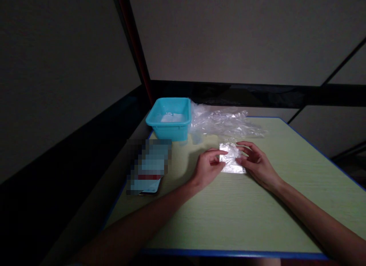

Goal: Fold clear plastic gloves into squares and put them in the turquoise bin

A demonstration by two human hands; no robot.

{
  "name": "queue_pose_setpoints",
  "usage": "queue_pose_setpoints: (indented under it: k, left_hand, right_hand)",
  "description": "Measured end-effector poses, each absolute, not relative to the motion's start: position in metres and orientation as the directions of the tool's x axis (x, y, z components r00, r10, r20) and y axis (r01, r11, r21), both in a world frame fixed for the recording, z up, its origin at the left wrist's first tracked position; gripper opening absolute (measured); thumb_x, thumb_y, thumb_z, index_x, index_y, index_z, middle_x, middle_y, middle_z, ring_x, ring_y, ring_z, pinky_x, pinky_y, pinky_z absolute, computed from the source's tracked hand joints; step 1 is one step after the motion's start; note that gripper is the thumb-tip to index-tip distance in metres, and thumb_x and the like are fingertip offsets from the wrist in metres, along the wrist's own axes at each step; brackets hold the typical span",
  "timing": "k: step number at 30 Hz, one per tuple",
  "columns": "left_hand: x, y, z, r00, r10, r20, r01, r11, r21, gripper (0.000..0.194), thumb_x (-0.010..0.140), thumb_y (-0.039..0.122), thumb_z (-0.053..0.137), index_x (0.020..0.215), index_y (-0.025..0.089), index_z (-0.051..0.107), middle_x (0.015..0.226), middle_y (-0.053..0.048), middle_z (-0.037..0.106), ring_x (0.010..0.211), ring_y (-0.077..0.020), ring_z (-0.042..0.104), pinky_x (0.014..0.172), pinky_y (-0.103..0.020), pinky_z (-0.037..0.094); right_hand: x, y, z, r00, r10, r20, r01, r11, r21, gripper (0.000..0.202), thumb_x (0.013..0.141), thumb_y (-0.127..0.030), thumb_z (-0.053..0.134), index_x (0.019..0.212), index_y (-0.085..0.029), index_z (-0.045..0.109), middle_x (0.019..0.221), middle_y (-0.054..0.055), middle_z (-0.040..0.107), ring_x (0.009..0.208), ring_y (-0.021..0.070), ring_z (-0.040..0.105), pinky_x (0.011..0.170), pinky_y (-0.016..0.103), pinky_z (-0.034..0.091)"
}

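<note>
A small, shiny clear plastic bag (232,166) with a whitish look lies at the middle of the table, between my two hands. My left hand (209,166) grips its left edge, the thumb low and the index finger stretched over the upper part. On the other side, my right hand (260,167) has its thumb on the bag's right part, with curved fingers around the upper right corner. What the bag contains, if anything, I cannot make out through the glare.
A turquoise plastic basin (169,131) with whitish flat pieces inside stands at the table's back left. Beside it spreads a crumpled heap of clear plastic (223,123). A phone-like flat object (151,165), pixelated, lies at the left edge. The pale green table (228,220) has blue edging; walls rise behind and left.
</note>
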State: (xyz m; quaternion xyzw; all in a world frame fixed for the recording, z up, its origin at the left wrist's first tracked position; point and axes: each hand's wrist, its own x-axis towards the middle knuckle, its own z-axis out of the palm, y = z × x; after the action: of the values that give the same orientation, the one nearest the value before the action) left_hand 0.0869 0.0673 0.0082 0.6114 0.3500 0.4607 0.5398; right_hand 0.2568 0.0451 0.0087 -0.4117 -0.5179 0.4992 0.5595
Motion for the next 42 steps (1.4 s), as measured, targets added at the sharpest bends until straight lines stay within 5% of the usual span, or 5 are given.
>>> queue_pose_setpoints:
  k: [16, 22, 26, 33, 42]
  left_hand:
    - [0.0859, 0.0661, 0.0102, 0.319, 0.939, 0.127, -0.085, -0.105, 0.991, 0.034, 0.064, 0.000, 0.057, 0.095, 0.010, 0.064, 0.090, -0.004, 0.057, 0.060, -0.0066, 0.054, 0.055, -0.018, 0.044]
    - [0.0857, 0.0660, 0.0107, 0.327, 0.939, 0.107, -0.081, -0.085, 0.993, 0.037, 0.062, 0.000, 0.057, 0.098, 0.009, 0.064, 0.071, 0.000, 0.057, 0.053, -0.0061, 0.049, 0.049, -0.016, 0.039]
    - [0.0857, 0.0655, 0.0121, 0.343, 0.936, 0.084, -0.069, -0.064, 0.996, 0.042, 0.063, 0.001, 0.057, 0.104, 0.008, 0.062, 0.056, 0.004, 0.051, 0.048, -0.0058, 0.045, 0.046, -0.017, 0.035]
    - [0.0845, 0.0645, 0.0142, 0.358, 0.933, 0.044, -0.072, -0.020, 0.997, 0.047, 0.063, 0.002, 0.057, 0.110, 0.008, 0.059, 0.058, 0.003, 0.055, 0.049, -0.0069, 0.047, 0.048, -0.018, 0.037]
    - [0.0842, 0.0649, 0.0146, 0.358, 0.933, 0.042, -0.069, -0.019, 0.997, 0.048, 0.064, 0.001, 0.057, 0.112, 0.009, 0.058, 0.059, 0.003, 0.057, 0.050, -0.0069, 0.048, 0.050, -0.018, 0.038]
  right_hand:
    - [0.2522, 0.0418, 0.0134, -0.144, 0.980, 0.139, -0.129, 0.120, -0.984, 0.025, 0.068, -0.019, 0.070, 0.091, -0.026, 0.062, 0.088, -0.002, 0.060, 0.074, 0.0103, 0.053, 0.064, 0.024, 0.041]
    - [0.2542, 0.0419, 0.0097, -0.125, 0.988, 0.096, 0.024, 0.099, -0.995, 0.028, 0.066, -0.022, 0.070, 0.094, -0.022, 0.064, 0.058, -0.006, 0.049, 0.049, 0.0071, 0.039, 0.047, 0.022, 0.033]
    - [0.2534, 0.0418, 0.0112, -0.127, 0.989, 0.079, -0.036, 0.075, -0.997, 0.039, 0.065, -0.021, 0.071, 0.102, -0.023, 0.060, 0.067, -0.004, 0.055, 0.057, 0.0090, 0.046, 0.052, 0.024, 0.037]
    - [0.2535, 0.0411, 0.0122, -0.134, 0.987, 0.083, -0.022, 0.081, -0.996, 0.042, 0.065, -0.020, 0.070, 0.106, -0.023, 0.059, 0.079, -0.001, 0.060, 0.064, 0.0106, 0.050, 0.057, 0.025, 0.040]
    - [0.2533, 0.0413, 0.0130, -0.114, 0.986, 0.125, 0.023, 0.129, -0.991, 0.037, 0.066, -0.022, 0.070, 0.102, -0.025, 0.060, 0.072, -0.003, 0.056, 0.057, 0.0083, 0.045, 0.050, 0.023, 0.036]
